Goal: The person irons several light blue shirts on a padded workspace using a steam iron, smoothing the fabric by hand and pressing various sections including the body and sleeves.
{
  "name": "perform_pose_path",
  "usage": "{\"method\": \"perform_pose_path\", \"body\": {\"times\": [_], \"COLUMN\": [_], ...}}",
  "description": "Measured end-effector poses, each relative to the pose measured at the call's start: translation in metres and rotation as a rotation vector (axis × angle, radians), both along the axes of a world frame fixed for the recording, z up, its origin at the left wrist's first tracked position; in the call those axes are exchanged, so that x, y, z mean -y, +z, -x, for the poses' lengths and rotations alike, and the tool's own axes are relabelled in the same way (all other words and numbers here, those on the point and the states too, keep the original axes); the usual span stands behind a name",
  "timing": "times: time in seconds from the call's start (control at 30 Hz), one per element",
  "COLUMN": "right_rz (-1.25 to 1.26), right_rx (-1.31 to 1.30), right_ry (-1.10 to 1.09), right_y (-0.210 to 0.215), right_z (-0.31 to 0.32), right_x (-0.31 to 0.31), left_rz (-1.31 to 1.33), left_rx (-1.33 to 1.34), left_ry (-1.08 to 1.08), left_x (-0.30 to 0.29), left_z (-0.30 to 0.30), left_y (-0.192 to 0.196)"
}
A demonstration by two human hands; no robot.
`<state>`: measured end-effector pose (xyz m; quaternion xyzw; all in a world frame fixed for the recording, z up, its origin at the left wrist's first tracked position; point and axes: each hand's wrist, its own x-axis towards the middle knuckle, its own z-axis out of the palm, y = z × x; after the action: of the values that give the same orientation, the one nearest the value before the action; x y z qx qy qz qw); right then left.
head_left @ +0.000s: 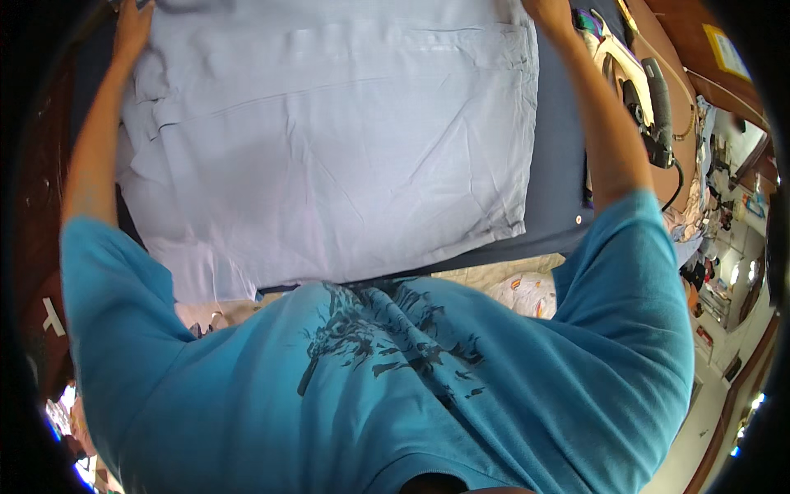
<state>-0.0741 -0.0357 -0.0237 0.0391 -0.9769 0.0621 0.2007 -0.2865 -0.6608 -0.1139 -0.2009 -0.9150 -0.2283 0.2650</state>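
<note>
A light grey-blue cloth with sewn seams and soft creases lies spread in front of me. Both my arms reach out along its sides to the far end. At the far left edge is my left hand, its fingers bent in against the cloth's border and partly cut off by the picture's top. My right hand is at the far right corner of the cloth; its fingers fall outside the picture, so its grip is hidden.
Under the cloth is a dark blue covered surface. Right of my right forearm, an iron with a grey handle and black cord stands near a brown surface. Piled fabrics lie farther right. A patterned pale cloth shows below the near edge.
</note>
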Motion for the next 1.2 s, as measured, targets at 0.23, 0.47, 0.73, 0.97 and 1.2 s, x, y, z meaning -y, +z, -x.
{"method": "perform_pose_path", "body": {"times": [0.23, 0.47, 0.73, 0.97, 1.2], "right_rz": [0.367, 0.442, 0.384, 0.29, 0.46], "right_rx": [0.576, 0.44, 0.271, 0.244, 0.036], "right_ry": [-0.603, -0.412, -0.143, -0.406, -0.43], "right_y": [0.018, -0.002, 0.012, 0.001, 0.008], "right_z": [-0.29, -0.384, -0.388, -0.376, -0.189], "right_x": [0.03, 0.064, 0.052, 0.053, 0.039], "left_rz": [0.174, 0.108, 0.073, 0.188, 0.083], "left_rx": [0.164, 0.534, 0.677, 0.285, 0.138], "left_ry": [0.582, 1.138, 1.028, 1.082, 0.196], "left_x": [-0.013, -0.01, -0.001, -0.037, -0.099], "left_z": [-0.394, -0.492, -0.482, -0.489, -0.336], "left_y": [0.079, 0.058, 0.062, 0.077, 0.065]}}
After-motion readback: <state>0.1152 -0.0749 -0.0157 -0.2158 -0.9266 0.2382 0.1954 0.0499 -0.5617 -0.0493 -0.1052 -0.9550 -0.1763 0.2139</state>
